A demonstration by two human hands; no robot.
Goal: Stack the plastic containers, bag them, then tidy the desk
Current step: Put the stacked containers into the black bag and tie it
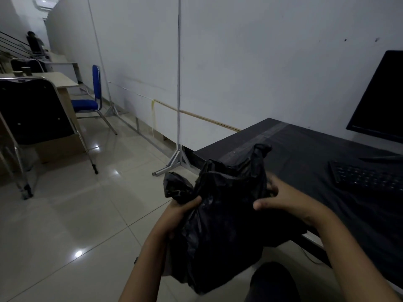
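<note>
A: Where the near corner of the desk (305, 144) juts toward the tiled floor (87, 214), what do the hands have hold of?

B: A black plastic bag (220, 225), full and crumpled; it hangs in front of the person, just off the desk's left edge and above the floor, with its right side close against the desk corner.

A: And the left hand (181, 209)?

B: Its fingers are curled into the bag's left side, just below a bunched knot of plastic that sticks out to the left; it grips the bag.

A: The right hand (281, 199)?

B: It clasps the upper right of the bag; the thumb points left across the plastic and the fingers wrap round the far side, partly hidden in the folds; one loop handle stands up above it.

A: Can you see the containers?

B: No; the bag is opaque, so what it holds I cannot tell.

A: What else is on the desk?

B: A dark keyboard (366, 176) to the right, well apart from the bag; behind it a dark monitor (379, 99) against the white wall.

A: And off to the left?

B: A blue chair (91, 101) near the wall; a black chair (32, 110) nearer the camera; a pale table (52, 80) between them.
</note>
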